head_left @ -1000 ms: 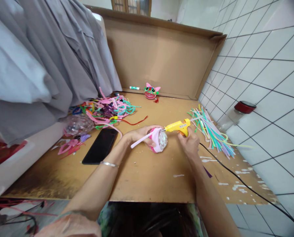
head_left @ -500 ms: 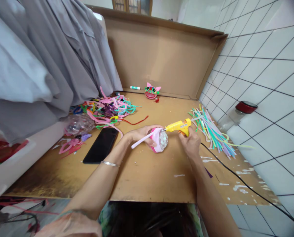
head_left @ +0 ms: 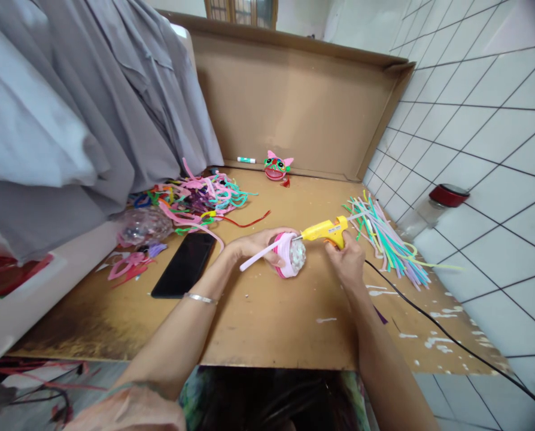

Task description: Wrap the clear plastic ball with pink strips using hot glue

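Observation:
My left hand [head_left: 267,244] is wrapped round a small rounded craft piece [head_left: 298,256] with a clear, glittery end. Bands of pink and pale lilac pipe cleaner [head_left: 286,254] circle it, and a loose lilac end [head_left: 256,257] sticks out toward my left wrist. In my right hand [head_left: 347,257] is a yellow hot glue gun [head_left: 324,231], with a clear glue stick at its back. Its metal nozzle [head_left: 298,237] meets the upper edge of the wrapped band; whether glue is flowing is too small to tell.
Pipe cleaners [head_left: 391,242] lie in a bundle at right, near a red-lidded jar [head_left: 444,200]. A tangled colourful pile [head_left: 204,194] and a black phone [head_left: 183,265] are at left. Behind stand a decorated animal head [head_left: 275,166] and a glue tube [head_left: 246,160]. A black cord [head_left: 429,317] crosses the right side.

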A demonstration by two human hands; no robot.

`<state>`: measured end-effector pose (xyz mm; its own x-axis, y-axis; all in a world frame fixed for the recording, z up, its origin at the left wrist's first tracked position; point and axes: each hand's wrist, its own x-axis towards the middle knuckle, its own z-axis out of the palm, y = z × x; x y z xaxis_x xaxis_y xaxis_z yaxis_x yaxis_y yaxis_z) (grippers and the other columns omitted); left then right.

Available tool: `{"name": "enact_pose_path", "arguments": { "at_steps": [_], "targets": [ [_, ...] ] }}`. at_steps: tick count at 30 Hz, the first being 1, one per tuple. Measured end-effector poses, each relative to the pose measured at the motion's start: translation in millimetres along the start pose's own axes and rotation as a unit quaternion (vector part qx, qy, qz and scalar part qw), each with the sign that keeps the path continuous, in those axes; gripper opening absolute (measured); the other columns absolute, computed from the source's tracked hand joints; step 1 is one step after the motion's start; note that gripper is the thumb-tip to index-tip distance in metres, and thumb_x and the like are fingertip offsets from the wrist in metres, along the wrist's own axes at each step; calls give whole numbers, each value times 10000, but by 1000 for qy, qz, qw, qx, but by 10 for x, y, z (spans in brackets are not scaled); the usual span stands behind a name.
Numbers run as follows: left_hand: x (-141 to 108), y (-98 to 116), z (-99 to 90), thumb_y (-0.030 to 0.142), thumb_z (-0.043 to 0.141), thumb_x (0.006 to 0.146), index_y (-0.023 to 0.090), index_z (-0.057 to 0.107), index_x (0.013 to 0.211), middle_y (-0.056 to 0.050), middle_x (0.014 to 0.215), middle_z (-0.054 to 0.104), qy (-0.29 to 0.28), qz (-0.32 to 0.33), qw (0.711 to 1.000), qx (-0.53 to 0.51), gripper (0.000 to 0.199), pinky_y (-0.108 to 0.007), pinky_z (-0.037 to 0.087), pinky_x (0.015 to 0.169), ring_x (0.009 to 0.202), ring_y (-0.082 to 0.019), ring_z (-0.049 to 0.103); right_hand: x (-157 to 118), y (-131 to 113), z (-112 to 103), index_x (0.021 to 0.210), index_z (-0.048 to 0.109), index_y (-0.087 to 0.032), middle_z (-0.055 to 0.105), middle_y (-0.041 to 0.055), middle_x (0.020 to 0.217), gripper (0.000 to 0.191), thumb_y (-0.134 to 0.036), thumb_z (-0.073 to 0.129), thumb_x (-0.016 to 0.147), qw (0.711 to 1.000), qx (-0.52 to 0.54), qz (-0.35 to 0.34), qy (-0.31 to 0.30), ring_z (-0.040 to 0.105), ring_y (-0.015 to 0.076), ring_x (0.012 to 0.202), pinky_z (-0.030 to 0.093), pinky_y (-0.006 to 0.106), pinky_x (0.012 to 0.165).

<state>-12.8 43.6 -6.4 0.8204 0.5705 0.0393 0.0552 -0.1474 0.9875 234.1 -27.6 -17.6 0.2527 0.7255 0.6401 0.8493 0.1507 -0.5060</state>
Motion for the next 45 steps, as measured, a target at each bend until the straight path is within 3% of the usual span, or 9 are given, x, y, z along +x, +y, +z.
{"name": "enact_pose_path", "arguments": {
  "at_steps": [5, 15, 23, 26, 30, 37, 45],
  "targets": [
    [7, 9, 1, 216, 864, 509, 194, 530, 1323, -87, 1218, 623, 0, 12, 1000, 14, 880, -303, 523, 875, 1068, -230, 599, 1, -17, -2, 672, 461, -227, 407, -54, 552, 171, -385, 513, 711, 1000, 1, 29, 3, 362, 127, 512, 300, 260, 553],
    [-17, 91, 27, 239, 842, 541, 195, 511, 1325, -81, 1204, 609, -16, 1, 1000, 16, 852, -283, 530, 821, 1042, -217, 588, -15, 12, 43, 693, 496, -221, 447, -37, 567, 163, -381, 498, 724, 1000, -24, 17, 4, 395, 143, 549, 326, 269, 576],
    [-15, 82, 10, 282, 846, 525, 188, 508, 1303, -71, 1195, 601, -6, -12, 999, 35, 853, -288, 509, 864, 1025, -208, 578, 64, -15, 0, 645, 473, -225, 432, -58, 521, 177, -398, 499, 626, 990, 72, 119, -34, 375, 123, 508, 337, 257, 538],
    [-18, 88, 13, 296, 851, 506, 188, 502, 1305, -76, 1221, 596, 6, -13, 999, 37, 878, -299, 503, 894, 1045, -218, 580, 109, 63, -8, 759, 531, -210, 536, -17, 615, 249, -422, 511, 631, 986, 37, 161, -1, 453, 161, 561, 391, 290, 582],
    [-40, 169, 53, 303, 833, 521, 182, 492, 1318, -81, 1277, 572, 47, -25, 996, 66, 875, -339, 480, 969, 1116, -243, 562, 129, 232, 18, 980, 568, -145, 643, 118, 898, 452, -441, 576, 639, 983, -42, 167, 61, 569, 254, 788, 450, 368, 727],
    [-35, 194, 72, 370, 820, 540, 176, 494, 1297, -78, 1229, 594, 60, -42, 994, 86, 846, -365, 496, 955, 1120, -261, 567, 75, 411, 67, 1115, 573, -63, 645, 217, 1063, 501, -419, 585, 763, 969, -168, 179, 8, 587, 327, 998, 443, 401, 842],
    [-32, 214, 90, 336, 824, 520, 160, 487, 1310, -84, 1250, 586, 48, -44, 996, 66, 877, -351, 469, 993, 1153, -259, 552, 73, 446, 60, 1162, 567, -67, 632, 212, 1157, 464, -422, 538, 865, 949, -242, 198, -40, 574, 316, 1082, 411, 373, 867]
  ]
}}
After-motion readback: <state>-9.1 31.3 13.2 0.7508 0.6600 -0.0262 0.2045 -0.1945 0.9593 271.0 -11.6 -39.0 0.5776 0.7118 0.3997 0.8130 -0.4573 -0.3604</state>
